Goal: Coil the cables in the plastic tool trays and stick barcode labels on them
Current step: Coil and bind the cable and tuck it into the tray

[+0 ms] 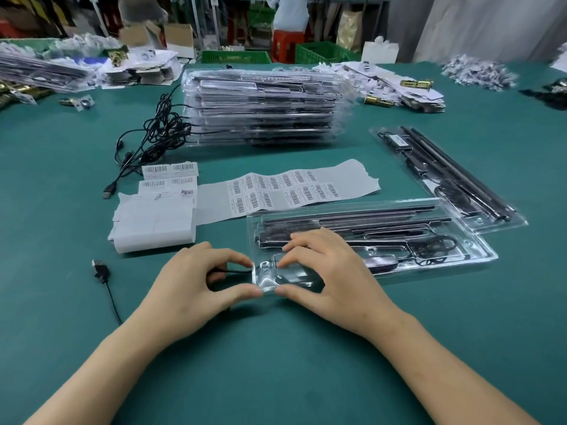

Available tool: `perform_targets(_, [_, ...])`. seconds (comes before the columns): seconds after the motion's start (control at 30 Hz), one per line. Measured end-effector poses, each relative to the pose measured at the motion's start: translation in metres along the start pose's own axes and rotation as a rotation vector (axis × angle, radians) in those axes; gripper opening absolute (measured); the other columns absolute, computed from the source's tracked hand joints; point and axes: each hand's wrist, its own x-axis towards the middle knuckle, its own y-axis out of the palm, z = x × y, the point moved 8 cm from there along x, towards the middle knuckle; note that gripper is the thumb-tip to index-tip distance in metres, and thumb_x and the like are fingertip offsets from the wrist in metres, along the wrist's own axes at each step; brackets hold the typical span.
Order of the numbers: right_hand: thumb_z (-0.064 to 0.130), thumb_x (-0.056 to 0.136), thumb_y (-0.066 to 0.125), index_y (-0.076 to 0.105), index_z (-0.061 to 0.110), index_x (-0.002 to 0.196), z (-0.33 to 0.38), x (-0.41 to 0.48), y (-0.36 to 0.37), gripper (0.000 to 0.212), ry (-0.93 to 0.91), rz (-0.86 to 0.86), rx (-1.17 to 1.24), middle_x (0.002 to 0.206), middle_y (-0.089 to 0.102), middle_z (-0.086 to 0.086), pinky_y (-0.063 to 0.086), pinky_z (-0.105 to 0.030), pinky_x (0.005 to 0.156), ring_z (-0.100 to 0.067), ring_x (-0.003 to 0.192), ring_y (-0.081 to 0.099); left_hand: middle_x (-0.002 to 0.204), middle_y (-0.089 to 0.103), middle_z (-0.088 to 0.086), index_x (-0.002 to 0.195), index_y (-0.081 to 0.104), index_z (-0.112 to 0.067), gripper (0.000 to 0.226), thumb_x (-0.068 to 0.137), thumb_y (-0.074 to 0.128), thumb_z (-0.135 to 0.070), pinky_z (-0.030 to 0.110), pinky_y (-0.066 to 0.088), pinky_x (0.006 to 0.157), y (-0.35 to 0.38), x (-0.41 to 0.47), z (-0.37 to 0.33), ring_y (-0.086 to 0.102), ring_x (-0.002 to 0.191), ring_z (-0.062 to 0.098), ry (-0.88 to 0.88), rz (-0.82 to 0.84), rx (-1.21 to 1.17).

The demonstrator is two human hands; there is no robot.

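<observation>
Pinching black cable [236,271] at left end of near tray [469,244] with left grip [196,289]; clasping that tray's near-left corner with right grip [331,271], thumb on its edge. Resting on green surface [276,348], just in front of label sheet [276,191].

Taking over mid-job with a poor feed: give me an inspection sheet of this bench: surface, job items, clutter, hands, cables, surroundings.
Surface: teal-green table mat.
Job's things: clear plastic tray under both hands; second clear tray angled at right; stack of clear trays behind; white barcode label strip; folded white backing paper.
Clutter: brass lock parts and white paper packets at far edge.
Hands: left hand fingers pinch a black cable at the tray's end; right hand holds that end, fingers on top.
Cables: black USB plug and lead left of the left hand; tangled black cables beside the stack.
Surroundings: green plastic crates, red stool, person in white.
</observation>
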Motion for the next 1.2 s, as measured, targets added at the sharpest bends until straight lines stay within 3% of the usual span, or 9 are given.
perform_targets(0.17, [0.051, 0.084, 0.078, 0.07, 0.025, 0.11, -0.004, 0.0, 0.0, 0.038, 0.021, 0.003, 0.041, 0.116, 0.065, 0.013, 0.038, -0.038, 0.11, -0.01, 0.125, 0.054, 0.075, 0.058, -0.015, 0.105, 0.073, -0.046, 0.018, 0.09, 0.074, -0.036, 0.028, 0.04, 0.071, -0.003, 0.002, 0.003, 0.054, 0.079, 0.012, 0.046, 0.002, 0.038])
perform_targets(0.3, [0.054, 0.083, 0.078, 0.067, 0.026, 0.115, -0.004, 0.0, -0.001, 0.043, 0.035, -0.014, 0.047, 0.116, 0.064, 0.016, 0.038, -0.033, 0.109, -0.007, 0.123, 0.053, 0.072, 0.057, -0.015, 0.1, 0.076, -0.046, 0.022, 0.081, 0.07, -0.056, 0.028, 0.041, 0.068, -0.003, 0.004, 0.004, 0.055, 0.076, 0.015, 0.026, -0.02, 0.0])
perform_targets(0.47, [0.05, 0.083, 0.079, 0.067, 0.025, 0.111, -0.002, 0.001, -0.001, 0.04, 0.021, -0.03, 0.022, 0.111, 0.064, 0.016, 0.041, -0.036, 0.104, -0.008, 0.116, 0.055, 0.065, 0.054, -0.008, 0.088, 0.076, -0.047, 0.013, 0.084, 0.083, -0.037, 0.032, 0.042, 0.065, -0.002, 0.006, 0.005, 0.052, 0.072, 0.015, 0.018, -0.088, 0.039])
perform_targets(0.57, [0.049, 0.085, 0.076, 0.066, 0.026, 0.107, 0.002, 0.0, -0.002, 0.033, 0.003, -0.038, -0.011, 0.108, 0.062, 0.017, 0.041, -0.037, 0.102, -0.008, 0.114, 0.054, 0.06, 0.051, -0.008, 0.087, 0.077, -0.046, 0.005, 0.083, 0.08, -0.043, 0.03, 0.04, 0.063, 0.0, 0.005, 0.004, 0.051, 0.071, 0.014, 0.009, -0.118, 0.035])
perform_targets(0.67, [0.049, 0.087, 0.074, 0.066, 0.027, 0.106, 0.007, 0.001, 0.0, 0.03, -0.016, -0.042, -0.031, 0.107, 0.06, 0.017, 0.041, -0.036, 0.1, -0.008, 0.112, 0.053, 0.058, 0.05, -0.008, 0.095, 0.077, -0.047, 0.022, 0.077, 0.068, -0.054, 0.032, 0.045, 0.066, 0.002, 0.006, 0.005, 0.053, 0.072, 0.011, -0.007, -0.115, 0.004])
perform_targets(0.8, [0.053, 0.086, 0.074, 0.066, 0.026, 0.107, 0.012, 0.002, 0.005, 0.035, -0.028, -0.026, -0.079, 0.108, 0.058, 0.014, 0.041, -0.037, 0.099, -0.01, 0.112, 0.051, 0.071, 0.056, -0.012, 0.112, 0.073, -0.049, 0.032, 0.081, 0.071, -0.055, 0.029, 0.044, 0.074, 0.004, 0.005, 0.007, 0.053, 0.08, 0.008, -0.003, -0.074, 0.0])
perform_targets(0.9, [0.049, 0.088, 0.073, 0.069, 0.025, 0.103, 0.015, 0.003, 0.004, 0.028, -0.041, -0.042, -0.088, 0.109, 0.059, 0.01, 0.042, -0.037, 0.099, -0.013, 0.112, 0.052, 0.075, 0.056, -0.014, 0.107, 0.075, -0.043, 0.023, 0.085, 0.078, -0.048, 0.027, 0.043, 0.076, 0.003, 0.005, 0.006, 0.052, 0.084, 0.006, 0.014, -0.111, 0.049])
perform_targets(1.03, [0.034, 0.09, 0.071, 0.071, 0.023, 0.092, 0.026, 0.001, 0.008, 0.012, -0.109, -0.043, -0.073, 0.111, 0.061, 0.006, 0.044, -0.04, 0.096, -0.016, 0.113, 0.054, 0.083, 0.057, -0.016, 0.096, 0.075, -0.041, 0.022, 0.081, 0.068, -0.055, 0.029, 0.046, 0.083, 0.003, 0.004, 0.0, 0.054, 0.091, 0.007, 0.023, -0.113, 0.044])
perform_targets(1.2, [0.037, 0.092, 0.072, 0.067, 0.022, 0.087, 0.028, 0.002, 0.011, 0.016, -0.112, -0.009, -0.071, 0.107, 0.062, 0.007, 0.045, -0.042, 0.094, -0.016, 0.109, 0.055, 0.092, 0.059, -0.018, 0.089, 0.071, -0.042, 0.023, 0.079, 0.057, -0.057, 0.036, 0.046, 0.088, 0.009, 0.004, -0.007, 0.053, 0.095, 0.005, 0.062, -0.053, 0.037])
